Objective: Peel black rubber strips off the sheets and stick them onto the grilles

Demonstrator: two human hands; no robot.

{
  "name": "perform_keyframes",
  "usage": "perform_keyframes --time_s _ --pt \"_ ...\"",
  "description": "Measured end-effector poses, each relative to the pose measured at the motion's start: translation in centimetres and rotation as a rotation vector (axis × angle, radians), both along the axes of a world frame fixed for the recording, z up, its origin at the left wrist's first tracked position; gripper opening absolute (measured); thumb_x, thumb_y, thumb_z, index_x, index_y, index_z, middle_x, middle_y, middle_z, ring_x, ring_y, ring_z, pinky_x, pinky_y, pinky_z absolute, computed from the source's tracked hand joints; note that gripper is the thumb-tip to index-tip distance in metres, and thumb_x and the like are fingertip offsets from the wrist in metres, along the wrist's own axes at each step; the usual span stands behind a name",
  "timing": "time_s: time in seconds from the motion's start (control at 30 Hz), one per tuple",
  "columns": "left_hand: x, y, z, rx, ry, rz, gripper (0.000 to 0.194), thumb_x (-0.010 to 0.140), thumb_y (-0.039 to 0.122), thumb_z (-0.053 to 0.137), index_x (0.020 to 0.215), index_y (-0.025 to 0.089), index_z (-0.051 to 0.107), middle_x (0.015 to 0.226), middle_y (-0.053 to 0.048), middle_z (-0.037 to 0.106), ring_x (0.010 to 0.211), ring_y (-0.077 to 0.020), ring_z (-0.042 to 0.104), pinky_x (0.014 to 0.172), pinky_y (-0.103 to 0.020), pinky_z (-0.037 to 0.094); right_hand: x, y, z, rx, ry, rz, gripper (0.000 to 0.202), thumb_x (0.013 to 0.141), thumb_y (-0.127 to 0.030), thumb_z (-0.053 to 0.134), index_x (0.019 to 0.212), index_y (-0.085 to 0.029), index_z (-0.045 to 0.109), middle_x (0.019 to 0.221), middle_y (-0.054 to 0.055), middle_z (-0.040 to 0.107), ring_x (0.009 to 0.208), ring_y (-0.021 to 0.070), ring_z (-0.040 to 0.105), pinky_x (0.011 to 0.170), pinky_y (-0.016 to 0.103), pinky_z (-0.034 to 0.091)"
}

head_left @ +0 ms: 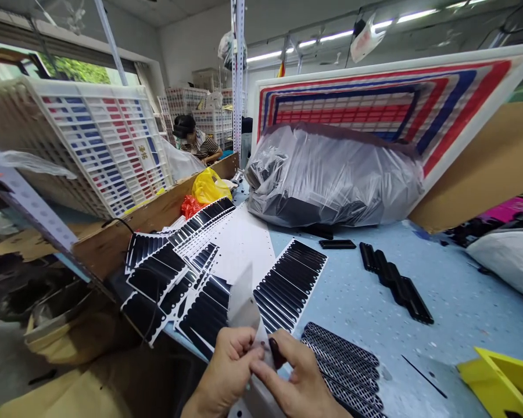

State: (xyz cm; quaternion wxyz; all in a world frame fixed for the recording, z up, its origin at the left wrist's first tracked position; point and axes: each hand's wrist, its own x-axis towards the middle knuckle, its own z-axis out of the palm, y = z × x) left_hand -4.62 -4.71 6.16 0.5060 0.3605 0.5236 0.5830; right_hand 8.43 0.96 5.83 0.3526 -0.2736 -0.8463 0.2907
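Low in the middle of the view, my left hand (229, 368) pinches a whitish, slightly see-through sheet (244, 302) that stands up bent above the fingers. My right hand (298, 371) is closed on the same sheet from the other side, its thumb close to the left thumb. Something small and dark shows at the right fingertips; I cannot tell what it is. Just beyond the hands lies a white sheet lined with black strips (290, 284). Beside the right hand is a row of black-and-white patterned strips (344, 366).
Overlapping sheets of black strips (157, 267) lie at left by a wooden board (113, 249). Black pieces (396, 281) rest on the blue table (475, 290). A bulging grey plastic bag (331, 180) leans in a striped crate (462, 98). A yellow bin (505, 377) stands right. Another person (196, 139) sits behind.
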Motion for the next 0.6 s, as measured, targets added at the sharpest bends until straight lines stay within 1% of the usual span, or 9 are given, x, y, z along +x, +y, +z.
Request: perform_keyframes --time_s 0.1,0.2,0.27,0.33,0.37,0.43,0.5,0.53,0.6 --pt "0.5 -0.1 0.4 -0.015 -0.054 -0.042 0.020 0.069 0.030 0.070 0.062 0.011 0.067 0.056 0.001 0.049 0.056 -0.0104 0.040 0.054 -0.021 0.031 0.3 0.0 0.5 -0.115 0.022 0.026 0.042 0.094 -0.041 0.052 0.058 -0.019 0.050 0.055 -0.003 0.049 0.050 0.0101 0.048 0.048 0.020 0.039" --pt "0.3 0.2 0.7 -0.026 -0.070 -0.082 0.020 0.071 0.030 0.070 0.066 0.010 0.071 0.058 -0.001 0.056 0.057 -0.0117 0.046 0.055 -0.021 0.034 1.3 1.1 1.1 -0.306 0.048 0.069 0.051 0.097 -0.048 0.045 0.058 -0.018 0.058 0.055 0.000 0.055 0.052 0.0124 0.052 0.048 0.022 0.041" --pt "-0.7 1.1 1.3 0.013 -0.024 -0.106 0.017 0.071 0.026 0.069 0.067 0.011 0.074 0.060 -0.002 0.060 0.058 -0.0130 0.050 0.056 -0.021 0.036 2.7 2.7 1.6 -0.452 0.131 -0.011 0.050 0.093 -0.055 0.051 0.065 -0.017 0.069 0.059 0.003 0.064 0.055 0.0155 0.059 0.051 0.024 0.047" --pt "-2.6 3.0 2.5 0.090 0.052 -0.088 0.013 0.070 0.023 0.070 0.068 0.012 0.075 0.063 -0.002 0.064 0.062 -0.0146 0.054 0.058 -0.022 0.039 4.8 4.6 2.2 -0.575 0.294 -0.211 0.045 0.082 -0.059 0.065 0.080 -0.016 0.077 0.066 0.006 0.071 0.058 0.0189 0.065 0.054 0.028 0.054" --pt "-3.8 4.3 3.3 0.152 0.059 -0.039 0.012 0.070 0.023 0.071 0.069 0.012 0.076 0.065 -0.003 0.067 0.065 -0.0155 0.056 0.060 -0.022 0.041 6.2 5.6 2.7 -0.614 0.400 -0.331 0.046 0.077 -0.061 0.071 0.085 -0.016 0.078 0.068 0.007 0.073 0.058 0.0195 0.066 0.054 0.029 0.056" --pt "-6.5 7.2 5.1 0.280 0.005 0.047 0.012 0.068 0.024 0.075 0.075 0.014 0.077 0.071 -0.003 0.071 0.071 -0.0171 0.061 0.068 -0.024 0.047 9.1 7.1 3.6 -0.629 0.594 -0.479 0.047 0.063 -0.059 0.082 0.082 -0.016 0.079 0.063 0.007 0.072 0.051 0.0176 0.064 0.049 0.028 0.056" --pt "-9.1 10.2 6.5 0.399 -0.060 0.175 0.021 0.060 0.024 0.080 0.078 0.016 0.077 0.075 -0.003 0.074 0.075 -0.0179 0.063 0.075 -0.027 0.049 11.7 7.6 4.4 -0.602 0.693 -0.568 0.045 0.056 -0.054 0.088 0.080 -0.017 0.079 0.061 0.006 0.072 0.049 0.0157 0.063 0.045 0.024 0.055" --pt "-10.1 11.4 6.7 0.435 -0.072 0.235 0.024 0.058 0.025 0.081 0.081 0.016 0.077 0.079 -0.003 0.075 0.080 -0.0182 0.064 0.080 -0.028 0.050 12.8 7.4 4.7 -0.601 0.709 -0.594 0.045 0.054 -0.053 0.089 0.078 -0.017 0.079 0.060 0.006 0.072 0.048 0.0159 0.063 0.045 0.024 0.056" --pt "-11.5 13.1 6.2 0.412 -0.041 0.293 0.029 0.056 0.030 0.080 0.081 0.017 0.076 0.083 -0.003 0.076 0.084 -0.0191 0.066 0.085 -0.030 0.050 14.1 6.5 4.6 -0.636 0.701 -0.608 0.045 0.055 -0.053 0.089 0.080 -0.018 0.079 0.064 0.009 0.074 0.050 0.0195 0.067 0.047 0.027 0.059"
